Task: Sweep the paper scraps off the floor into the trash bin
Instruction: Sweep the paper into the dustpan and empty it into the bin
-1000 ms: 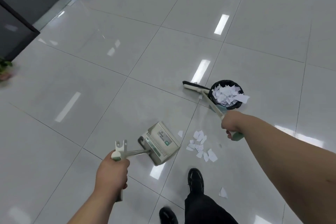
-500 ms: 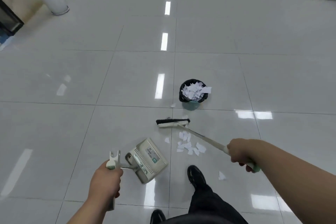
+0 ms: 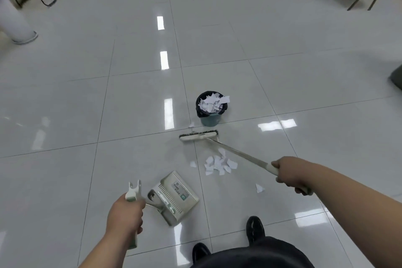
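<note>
- Two bare hands work over a glossy pale-grey tiled floor [image 3: 130, 104]. The left hand [image 3: 125, 213] is curled tight around the pale handle of a grey-beige plastic dustpan [image 3: 176, 197]. The pan sits low ahead of it, and whether it touches the tiles cannot be told.
- The right hand [image 3: 289, 173] grips the long pale handle of a flat white broom [image 3: 198, 136] with dark bristles. The broom's head is on the floor between bin and pile.
- Torn white paper scraps [image 3: 218, 164] lie piled between broom head and dustpan. One stray scrap [image 3: 260, 188] lies apart, near the right hand.
- A small teal trash bin [image 3: 210, 121] with a black liner stands just beyond the broom, heaped with paper.
- Black shoes [image 3: 255, 228] show at the bottom edge.
</note>
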The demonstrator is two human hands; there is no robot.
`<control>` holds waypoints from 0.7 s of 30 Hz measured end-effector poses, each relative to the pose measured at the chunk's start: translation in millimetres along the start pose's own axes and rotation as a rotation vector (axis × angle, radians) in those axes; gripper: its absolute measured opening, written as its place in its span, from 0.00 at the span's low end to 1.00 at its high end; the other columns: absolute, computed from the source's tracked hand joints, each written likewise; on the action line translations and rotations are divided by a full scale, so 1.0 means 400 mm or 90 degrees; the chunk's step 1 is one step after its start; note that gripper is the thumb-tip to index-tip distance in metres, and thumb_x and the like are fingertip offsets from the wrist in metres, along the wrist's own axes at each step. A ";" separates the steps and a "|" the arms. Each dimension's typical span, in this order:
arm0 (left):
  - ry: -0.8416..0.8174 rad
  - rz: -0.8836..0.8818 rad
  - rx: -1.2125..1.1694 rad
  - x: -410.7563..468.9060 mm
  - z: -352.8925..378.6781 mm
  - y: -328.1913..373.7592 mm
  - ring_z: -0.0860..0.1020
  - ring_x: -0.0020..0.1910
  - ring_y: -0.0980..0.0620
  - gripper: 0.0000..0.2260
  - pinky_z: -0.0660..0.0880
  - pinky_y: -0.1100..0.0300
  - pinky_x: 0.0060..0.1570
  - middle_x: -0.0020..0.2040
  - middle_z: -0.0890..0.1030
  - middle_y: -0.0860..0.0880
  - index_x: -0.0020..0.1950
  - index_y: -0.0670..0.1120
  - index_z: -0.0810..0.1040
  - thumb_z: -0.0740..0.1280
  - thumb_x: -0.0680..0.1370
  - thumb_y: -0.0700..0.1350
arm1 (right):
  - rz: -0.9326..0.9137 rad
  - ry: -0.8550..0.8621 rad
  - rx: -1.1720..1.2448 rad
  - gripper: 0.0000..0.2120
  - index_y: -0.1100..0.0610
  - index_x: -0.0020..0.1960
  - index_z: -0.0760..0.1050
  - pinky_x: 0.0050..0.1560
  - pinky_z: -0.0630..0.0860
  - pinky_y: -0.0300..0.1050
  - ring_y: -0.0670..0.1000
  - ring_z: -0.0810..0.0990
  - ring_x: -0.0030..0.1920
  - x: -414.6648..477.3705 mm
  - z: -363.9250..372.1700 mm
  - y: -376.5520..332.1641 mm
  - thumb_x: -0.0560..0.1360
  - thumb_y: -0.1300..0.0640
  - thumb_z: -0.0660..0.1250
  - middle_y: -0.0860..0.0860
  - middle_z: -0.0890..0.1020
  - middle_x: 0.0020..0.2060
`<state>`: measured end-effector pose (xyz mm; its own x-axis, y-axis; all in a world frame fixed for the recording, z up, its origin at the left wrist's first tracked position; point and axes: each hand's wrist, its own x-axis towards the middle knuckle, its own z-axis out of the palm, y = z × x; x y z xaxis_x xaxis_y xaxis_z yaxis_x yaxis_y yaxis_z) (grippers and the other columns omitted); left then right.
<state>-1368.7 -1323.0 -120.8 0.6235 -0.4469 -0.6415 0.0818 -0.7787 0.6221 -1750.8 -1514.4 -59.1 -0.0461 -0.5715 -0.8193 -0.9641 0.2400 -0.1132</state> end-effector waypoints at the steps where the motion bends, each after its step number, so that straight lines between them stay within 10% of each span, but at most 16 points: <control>1: 0.001 0.001 0.003 -0.004 -0.003 0.001 0.66 0.28 0.47 0.03 0.66 0.60 0.27 0.32 0.71 0.42 0.45 0.40 0.75 0.63 0.76 0.34 | -0.007 0.003 0.020 0.14 0.51 0.59 0.74 0.26 0.68 0.37 0.53 0.71 0.28 0.019 0.007 -0.025 0.78 0.63 0.58 0.58 0.73 0.39; 11: 0.030 -0.035 0.034 -0.010 0.004 0.003 0.66 0.29 0.47 0.05 0.65 0.59 0.27 0.32 0.70 0.43 0.43 0.42 0.73 0.64 0.76 0.33 | -0.033 -0.042 0.076 0.04 0.60 0.50 0.70 0.30 0.67 0.44 0.53 0.69 0.32 0.307 0.058 -0.307 0.82 0.65 0.57 0.56 0.71 0.35; 21: 0.037 -0.052 0.058 0.010 0.032 0.030 0.66 0.28 0.47 0.06 0.66 0.59 0.27 0.32 0.70 0.43 0.42 0.42 0.72 0.64 0.75 0.32 | -0.013 -0.045 -0.209 0.15 0.59 0.66 0.69 0.22 0.70 0.41 0.54 0.77 0.31 0.222 0.081 -0.077 0.80 0.62 0.54 0.57 0.75 0.51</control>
<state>-1375.4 -1340.0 -121.5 0.6623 -0.3565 -0.6590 0.0646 -0.8491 0.5243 -1716.7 -1547.1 -146.5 -0.0191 -0.5151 -0.8569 -0.9979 -0.0428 0.0479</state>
